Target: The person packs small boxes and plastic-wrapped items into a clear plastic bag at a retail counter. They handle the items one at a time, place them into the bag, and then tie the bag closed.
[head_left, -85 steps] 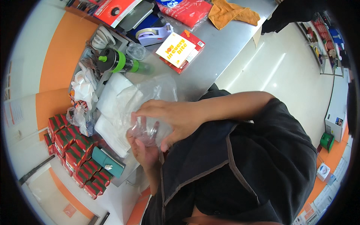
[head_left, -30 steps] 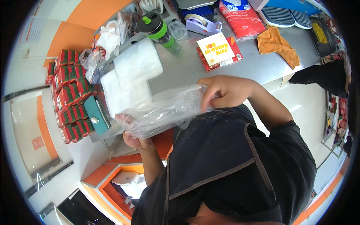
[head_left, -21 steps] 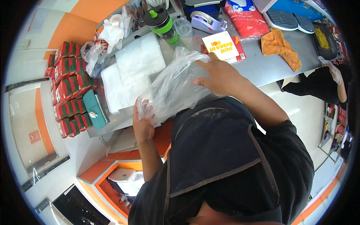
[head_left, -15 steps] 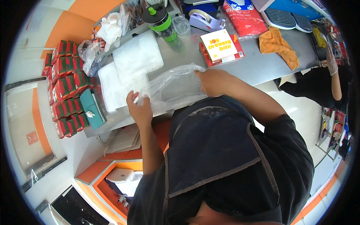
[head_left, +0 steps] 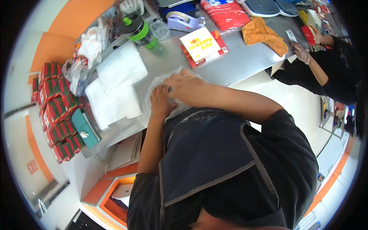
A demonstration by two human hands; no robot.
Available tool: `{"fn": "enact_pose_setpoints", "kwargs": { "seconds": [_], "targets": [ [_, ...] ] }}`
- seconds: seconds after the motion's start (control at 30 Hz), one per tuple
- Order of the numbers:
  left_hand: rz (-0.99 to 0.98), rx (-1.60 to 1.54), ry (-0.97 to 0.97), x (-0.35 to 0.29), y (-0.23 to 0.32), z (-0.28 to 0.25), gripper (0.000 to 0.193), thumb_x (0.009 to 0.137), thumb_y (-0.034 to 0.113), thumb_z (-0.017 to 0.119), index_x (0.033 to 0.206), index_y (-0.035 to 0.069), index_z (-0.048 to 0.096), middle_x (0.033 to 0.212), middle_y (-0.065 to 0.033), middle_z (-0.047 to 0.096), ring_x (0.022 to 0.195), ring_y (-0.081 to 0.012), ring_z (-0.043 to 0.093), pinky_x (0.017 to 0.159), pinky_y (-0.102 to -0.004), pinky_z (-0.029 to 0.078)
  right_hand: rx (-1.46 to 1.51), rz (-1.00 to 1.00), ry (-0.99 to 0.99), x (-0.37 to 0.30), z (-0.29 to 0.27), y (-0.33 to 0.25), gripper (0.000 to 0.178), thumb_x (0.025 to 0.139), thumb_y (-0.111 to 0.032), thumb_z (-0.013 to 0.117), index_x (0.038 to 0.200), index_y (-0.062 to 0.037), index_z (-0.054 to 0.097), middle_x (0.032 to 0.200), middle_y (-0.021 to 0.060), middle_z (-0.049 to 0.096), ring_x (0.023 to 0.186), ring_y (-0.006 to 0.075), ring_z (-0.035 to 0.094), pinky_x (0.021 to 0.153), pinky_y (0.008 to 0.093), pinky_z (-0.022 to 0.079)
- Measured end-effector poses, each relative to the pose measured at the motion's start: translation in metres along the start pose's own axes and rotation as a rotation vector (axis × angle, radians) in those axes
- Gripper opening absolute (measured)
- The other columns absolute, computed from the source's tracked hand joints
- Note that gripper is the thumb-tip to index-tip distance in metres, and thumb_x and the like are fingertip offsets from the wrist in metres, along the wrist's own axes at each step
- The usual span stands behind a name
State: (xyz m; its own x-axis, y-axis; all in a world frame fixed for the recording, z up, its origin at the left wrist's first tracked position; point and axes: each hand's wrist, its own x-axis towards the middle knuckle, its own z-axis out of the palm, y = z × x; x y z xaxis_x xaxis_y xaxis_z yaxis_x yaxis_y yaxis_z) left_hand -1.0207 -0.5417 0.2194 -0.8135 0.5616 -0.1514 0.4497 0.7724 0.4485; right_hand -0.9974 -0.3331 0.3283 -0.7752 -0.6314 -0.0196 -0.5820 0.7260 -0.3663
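Observation:
A crumpled clear plastic bag [head_left: 154, 81] lies at the near edge of the metal counter, bunched under both my hands. My left hand [head_left: 161, 100] has its fingers curled on the bag. Right beside it, my right hand [head_left: 188, 89] closes over the bag, knuckles up, its fingertips partly hidden. The two hands nearly touch. To the left of them are stacks of thin white sheets [head_left: 119, 67]. Beyond my right hand sits a flat red box [head_left: 220, 51] with a white printed card [head_left: 199, 44] on top.
Along the counter's back stand a green-and-black tumbler [head_left: 143, 34], a purple tape dispenser [head_left: 184, 22] and a red package [head_left: 226, 16]. An orange cloth [head_left: 264, 36] lies farther right. Red-and-green packets [head_left: 57, 111] and a teal folder [head_left: 85, 128] are at left. A co-worker's gloved hand [head_left: 301, 53] is at right.
My hands have come together from apart, and the bag stretched between them is now bunched on the counter. At right, the co-worker has moved in to the counter.

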Motion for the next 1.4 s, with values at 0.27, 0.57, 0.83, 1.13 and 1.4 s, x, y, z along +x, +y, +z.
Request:
{"fn": "enact_pose_setpoints", "kwargs": {
  "seconds": [0.27, 0.57, 0.83, 1.13, 1.4],
  "targets": [
    [0.028, 0.142, -0.225, 0.008, 0.008, -0.015, 0.121, 0.047, 0.024, 0.097, 0.149, 0.009, 0.034, 0.149, -0.0127, 0.042, 0.139, -0.0371, 0.039, 0.116, -0.0482, 0.032, 0.079, 0.122, -0.012, -0.012, 0.103, 0.056, 0.040, 0.084, -0.011, 0.072, 0.123, -0.0095, 0.064, 0.138, 0.0116, 0.056, 0.124, 0.0372, 0.056, 0.103, 0.0482, 0.046],
    [0.085, 0.209, -0.226, 0.029, -0.018, -0.024, 0.091, 0.066, 0.017, 0.089, 0.145, 0.004, 0.046, 0.149, -0.0160, 0.046, 0.136, -0.0357, 0.044, 0.114, -0.0421, 0.038, 0.265, 0.018, 0.626, -0.065, 0.046, 0.058, 0.024, 0.090, -0.014, 0.067, 0.113, -0.0063, 0.063, 0.119, 0.0133, 0.064, 0.107, 0.0318, 0.065, 0.092, 0.0429, 0.052],
    [-0.345, -1.018, -0.058, 0.093, 0.055, -0.046, 0.062, 0.099, 0.041, 0.063, 0.144, 0.003, 0.048, 0.140, -0.0112, 0.056, 0.131, -0.0234, 0.051, 0.106, -0.0413, 0.043, 0.951, 1.173, 1.098, -0.094, 0.016, 0.158, 0.057, 0.102, -0.046, 0.051, 0.131, 0.0021, 0.056, 0.126, 0.0186, 0.062, 0.116, 0.0259, 0.059, 0.099, 0.0378, 0.046],
    [-0.433, -1.155, -0.410, 0.185, 0.131, -0.009, 0.071, 0.097, 0.057, 0.059, 0.144, 0.006, 0.047, 0.135, -0.0094, 0.060, 0.122, -0.0224, 0.059, 0.098, -0.0507, 0.050, 1.265, 1.195, 0.811, -0.103, 0.036, 0.170, 0.068, 0.103, -0.053, 0.044, 0.136, 0.0056, 0.055, 0.130, 0.0207, 0.064, 0.117, 0.0273, 0.061, 0.101, 0.0375, 0.045],
    [-0.163, -1.044, -0.261, 0.151, 0.157, -0.065, 0.062, 0.102, 0.047, 0.056, 0.137, -0.004, 0.053, 0.125, -0.0140, 0.066, 0.110, -0.0164, 0.063, 0.095, -0.0299, 0.048, 0.850, 0.981, 0.700, -0.150, -0.029, 0.112, 0.035, 0.103, -0.026, 0.046, 0.114, 0.0010, 0.067, 0.096, 0.0169, 0.073, 0.089, 0.0255, 0.068, 0.082, 0.0365, 0.051]
  ]
}}
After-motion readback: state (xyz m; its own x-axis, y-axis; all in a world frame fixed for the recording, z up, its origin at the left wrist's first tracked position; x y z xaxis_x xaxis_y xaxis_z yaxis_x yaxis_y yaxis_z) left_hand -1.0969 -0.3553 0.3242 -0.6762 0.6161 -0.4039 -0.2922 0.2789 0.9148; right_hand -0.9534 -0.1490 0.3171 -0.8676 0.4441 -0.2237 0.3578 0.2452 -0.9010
